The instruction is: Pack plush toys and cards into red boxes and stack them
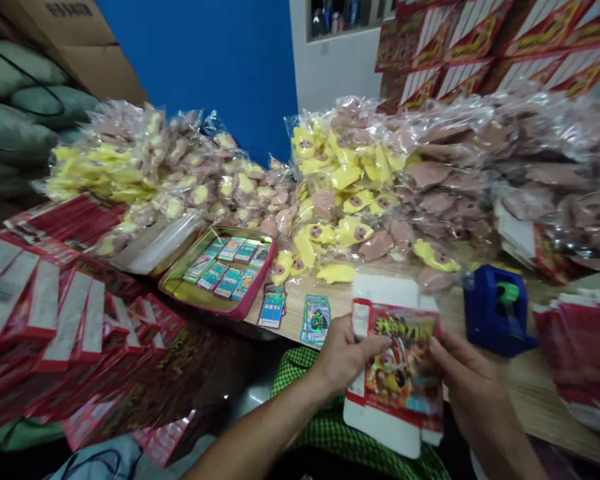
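Holding red printed card pack [400, 373] above lap between both hands, white backing sticking out top + bottom. L hand [347, 357]: fingers [373, 345] pressed together, pinching pack's left edge. R hand [473, 383]: fingers [443, 353] pressed together, gripping right edge. Two loose trading cards [295, 315] lying on wood table [540, 393] just past pack, beside red-rimmed tin tray [220, 308] of more cards. Blue tape dispenser [497, 310] sitting to R of pack; plastic bags of yellow + pink toys [340, 173] heaping up behind.
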The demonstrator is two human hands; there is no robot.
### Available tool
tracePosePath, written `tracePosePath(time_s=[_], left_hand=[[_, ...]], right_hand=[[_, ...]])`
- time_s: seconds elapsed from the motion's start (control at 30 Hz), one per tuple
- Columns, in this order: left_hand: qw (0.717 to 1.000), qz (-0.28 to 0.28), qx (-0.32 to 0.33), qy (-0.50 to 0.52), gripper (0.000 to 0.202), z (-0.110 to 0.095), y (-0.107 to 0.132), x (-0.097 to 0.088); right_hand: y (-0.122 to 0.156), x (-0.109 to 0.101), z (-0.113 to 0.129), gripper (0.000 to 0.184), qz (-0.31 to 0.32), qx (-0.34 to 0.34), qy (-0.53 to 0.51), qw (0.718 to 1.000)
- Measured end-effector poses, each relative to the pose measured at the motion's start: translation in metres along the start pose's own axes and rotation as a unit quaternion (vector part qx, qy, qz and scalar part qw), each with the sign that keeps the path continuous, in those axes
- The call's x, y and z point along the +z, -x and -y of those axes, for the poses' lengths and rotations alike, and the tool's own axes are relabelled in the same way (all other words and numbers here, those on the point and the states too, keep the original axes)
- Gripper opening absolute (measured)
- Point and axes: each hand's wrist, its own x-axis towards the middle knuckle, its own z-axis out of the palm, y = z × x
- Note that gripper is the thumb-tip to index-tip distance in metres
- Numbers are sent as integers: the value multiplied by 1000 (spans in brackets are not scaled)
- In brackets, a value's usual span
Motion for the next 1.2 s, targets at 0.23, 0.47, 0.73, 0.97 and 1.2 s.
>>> tracePosePath(time_s=[0.23, 0.47, 0.73, 0.97, 1.2], left_hand=[[952, -122, 138, -243, 74, 21, 27, -9], [942, -112, 172, -267, 45, 20, 34, -15], [990, -78, 82, -88, 57, 9, 38, -34], [987, -59, 83, -125, 50, 14, 49, -54], [998, -53, 4, -40, 63, -1, 51, -42]], right_hand=[[19, -8, -21, 62, 18, -50, 69, 996], [26, -13, -13, 30, 102, -207, 280, 932], [13, -3, 2, 32, 209, -159, 193, 945], [15, 2, 9, 25, 273, -243, 320, 874], [28, 5, 41, 30, 324, -148, 357, 864]])
